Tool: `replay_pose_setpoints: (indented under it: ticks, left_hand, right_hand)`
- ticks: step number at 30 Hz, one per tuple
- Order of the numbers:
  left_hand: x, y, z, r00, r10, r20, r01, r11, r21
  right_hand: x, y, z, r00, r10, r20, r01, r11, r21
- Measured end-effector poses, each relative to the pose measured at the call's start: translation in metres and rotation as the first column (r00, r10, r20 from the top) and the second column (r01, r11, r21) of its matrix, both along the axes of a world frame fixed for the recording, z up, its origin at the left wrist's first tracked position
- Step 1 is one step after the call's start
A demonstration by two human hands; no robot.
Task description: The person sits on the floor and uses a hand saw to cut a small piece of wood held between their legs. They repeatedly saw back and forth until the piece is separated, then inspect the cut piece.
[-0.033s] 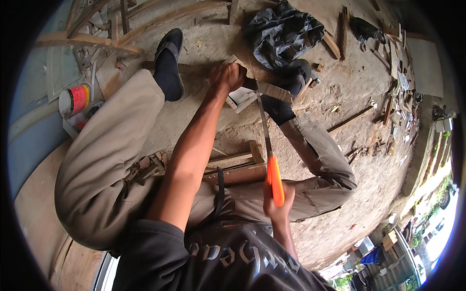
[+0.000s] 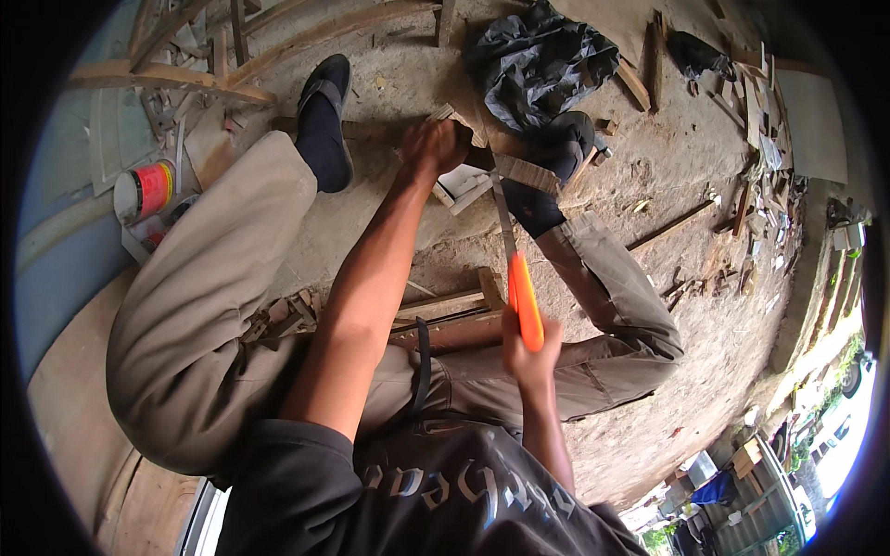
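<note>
My right hand [image 2: 535, 350] is closed round the orange handle of a handsaw [image 2: 526, 301]. The saw's narrow blade runs forward from the handle and crosses a piece of wood [image 2: 527, 173]. My left hand [image 2: 434, 148] is closed on that wood just left of the blade, hiding part of it. Under the wood lies a pale, box-like wooden piece [image 2: 465, 189], partly covered. The wood's right end is beside my right foot [image 2: 567, 144], which wears a dark shoe. The depth of any cut cannot be made out.
A crumpled black plastic bag [image 2: 540, 69] lies beyond the wood. A red-labelled can [image 2: 148, 189] stands at the left, below a wooden frame [image 2: 171, 82]. Offcuts and debris [image 2: 751, 199] are scattered along the right. A wooden piece [image 2: 464, 332] lies between my legs.
My right hand has pushed the saw forward, away from my body, so its handle is nearer the wood. My left hand and the wood stay in about the same place.
</note>
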State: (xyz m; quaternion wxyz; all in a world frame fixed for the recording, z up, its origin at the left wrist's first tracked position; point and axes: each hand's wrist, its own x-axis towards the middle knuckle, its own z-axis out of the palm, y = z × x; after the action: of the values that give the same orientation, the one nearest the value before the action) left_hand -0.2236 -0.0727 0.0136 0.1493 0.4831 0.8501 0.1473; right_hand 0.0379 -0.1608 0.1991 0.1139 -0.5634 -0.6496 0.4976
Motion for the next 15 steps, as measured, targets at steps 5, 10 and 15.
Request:
replay_pose_setpoints:
  ticks: [5,10,15]
  left_hand:
    - [-0.01,0.009,-0.009,0.99,-0.132,0.059,0.138,0.982,-0.126]
    - [-0.004,0.006,0.01,0.993,-0.013,0.117,0.016,0.999,-0.031]
    - [-0.002,0.004,0.004,0.995,-0.062,0.08,0.071,0.992,-0.109]
  right_hand:
    - [-0.049,0.038,-0.024,0.996,0.064,-0.068,-0.06,0.997,0.053]
    - [0.059,-0.065,0.033,0.996,0.09,0.002,-0.089,0.982,0.167]
    - [-0.006,0.013,-0.017,0.991,0.105,-0.087,-0.1,0.994,0.053]
